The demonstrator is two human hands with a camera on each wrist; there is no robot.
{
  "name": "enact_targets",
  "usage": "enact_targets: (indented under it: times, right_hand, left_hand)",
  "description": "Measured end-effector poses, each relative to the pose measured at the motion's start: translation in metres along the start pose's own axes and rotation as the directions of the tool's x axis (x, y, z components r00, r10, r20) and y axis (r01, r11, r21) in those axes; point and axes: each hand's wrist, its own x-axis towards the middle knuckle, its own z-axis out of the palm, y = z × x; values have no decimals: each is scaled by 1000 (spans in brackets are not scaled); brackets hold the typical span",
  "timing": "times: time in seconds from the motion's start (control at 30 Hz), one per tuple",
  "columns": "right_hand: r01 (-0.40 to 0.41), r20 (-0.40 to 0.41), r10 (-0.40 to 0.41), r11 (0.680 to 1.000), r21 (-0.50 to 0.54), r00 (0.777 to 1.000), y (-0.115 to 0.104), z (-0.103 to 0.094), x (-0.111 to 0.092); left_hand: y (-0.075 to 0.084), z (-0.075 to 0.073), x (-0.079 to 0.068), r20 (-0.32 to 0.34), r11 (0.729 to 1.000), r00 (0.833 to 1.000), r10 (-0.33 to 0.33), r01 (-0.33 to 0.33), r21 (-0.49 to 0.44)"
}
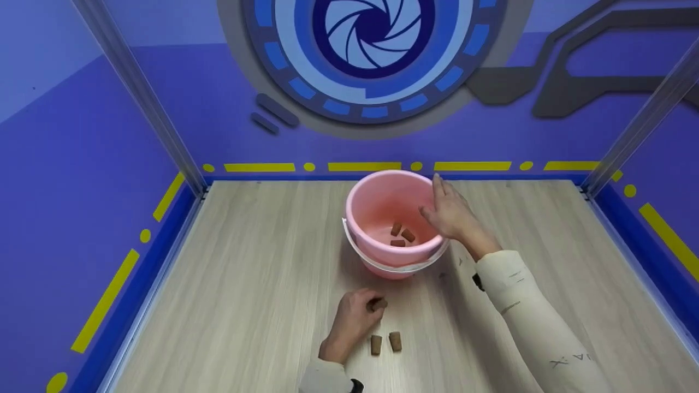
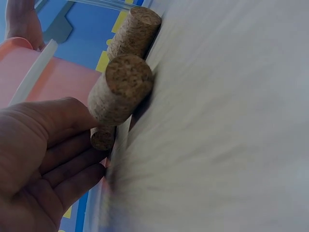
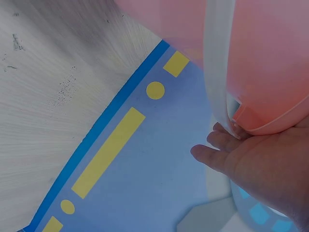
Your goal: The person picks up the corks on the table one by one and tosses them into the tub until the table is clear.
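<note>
A pink bucket [image 1: 390, 256] with a white handle [image 1: 357, 248] stands on the table, several brown corks [image 1: 408, 235] lying on its bottom. My right hand [image 1: 450, 213] rests at the bucket's right rim, fingers extended, thumb over the inner side. In the right wrist view its fingers [image 3: 212, 154] reach past the rim beside the handle. In front of the bucket my left hand [image 1: 355, 319] pinches a cork [image 1: 379, 304] between thumb and fingers. Two more corks [image 1: 375, 345] stand close by, right of the left wrist; the left wrist view shows them large, beyond the thumb [image 2: 72, 113].
The wood-look table [image 1: 246, 284] is bounded by a blue back wall [image 1: 191, 109] and side walls with yellow markings. Metal posts [image 1: 147, 103] rise at the back corners. Dark marks show on the tabletop [image 3: 63, 92] in the right wrist view.
</note>
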Motion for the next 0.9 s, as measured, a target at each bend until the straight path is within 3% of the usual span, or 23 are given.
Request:
enact_targets:
  times: [0.53, 0.9]
  right_hand:
    - [-7, 1, 7, 1000, 5, 1000, -1, 1, 0]
    - [-6, 11, 6, 1000, 23, 1000, -1, -1, -1]
  left_hand:
    - [-4, -3, -1, 12, 1000, 1000, 26, -26, -11]
    - [-2, -4, -4, -34, 997, 999, -28, 26, -73]
